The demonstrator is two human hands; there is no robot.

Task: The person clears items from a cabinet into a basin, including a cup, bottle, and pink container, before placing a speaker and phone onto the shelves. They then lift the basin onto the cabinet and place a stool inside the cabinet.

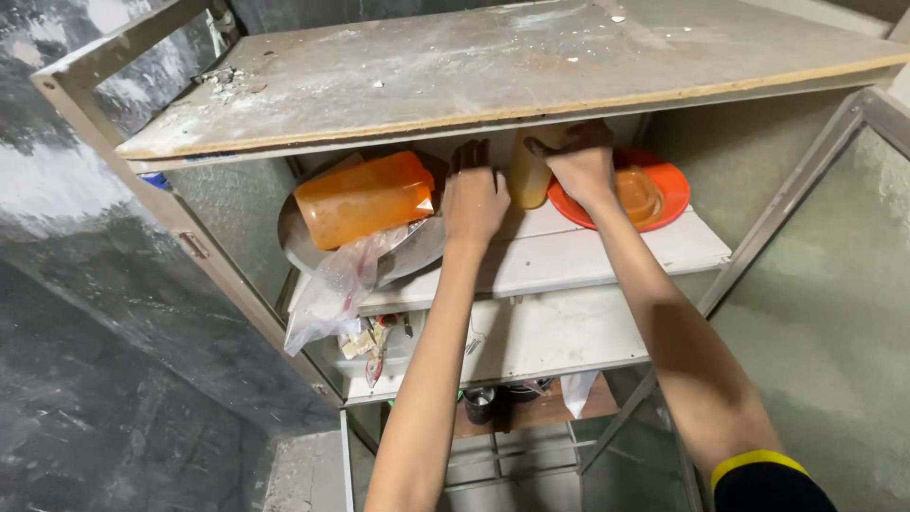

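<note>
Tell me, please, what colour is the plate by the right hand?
Orange-red plate, seen in the head view.

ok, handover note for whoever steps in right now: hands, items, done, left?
Left hand: on the upper white shelf, fingers curled; its grip is hidden, beside the orange plastic container lying on its side.
Right hand: at the upright yellowish plastic bottle, next to the round orange plastic plate.
Clear plastic bag hangs off the shelf edge.
Done: nothing lifted out. Left: everything is on the shelf.

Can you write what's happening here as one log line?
left hand: on shelf | right hand: at bottle | near: orange plate, orange jug
</note>
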